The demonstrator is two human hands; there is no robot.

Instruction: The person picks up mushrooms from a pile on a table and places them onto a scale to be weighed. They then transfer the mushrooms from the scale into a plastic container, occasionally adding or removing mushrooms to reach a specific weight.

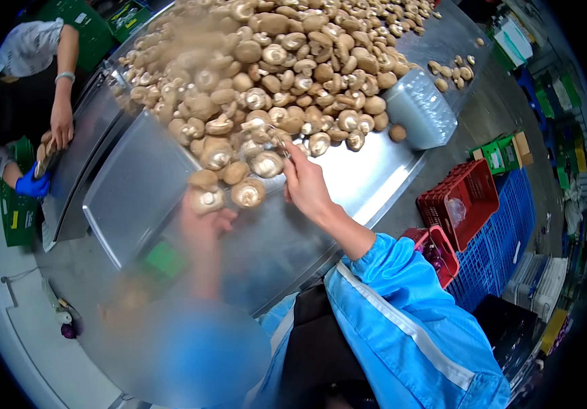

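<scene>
A large heap of brown-capped mushrooms [286, 75] covers the steel table [389, 160]. At the heap's near edge my left hand [201, 221], blurred, is closed around a mushroom [206, 200] with its pale underside turned up. More mushrooms lie right by its fingertips, among them a broad one [248, 193] with its gills showing. My right hand [305, 184] reaches in from the right, its fingers pinched on a small metal tool [281, 144] that overlaps the mushrooms. The tool's lower part is hidden in my hand.
Stacked clear plastic trays [421, 109] stand on the table's right side. A grey panel [140, 184] slopes at the left. Across the table, a person [34, 88] wearing one blue glove holds mushrooms. Red crates [458, 201] and a blue pallet [505, 232] are at the right.
</scene>
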